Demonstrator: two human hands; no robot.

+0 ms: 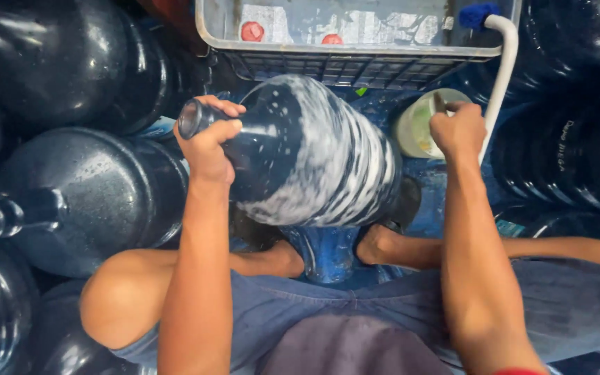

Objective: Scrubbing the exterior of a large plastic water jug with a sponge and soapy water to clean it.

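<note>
Left hand (206,142) is closed around the neck of a large dark-blue water jug (314,156), which lies tilted between the person's knees, long axis running from the neck at left toward the base at right. Its ribbed plastic wall is streaked with white soap foam. Right hand (458,128) is closed on a small tool, dipping into a pale round tub (414,128) just right of the jug.
</note>
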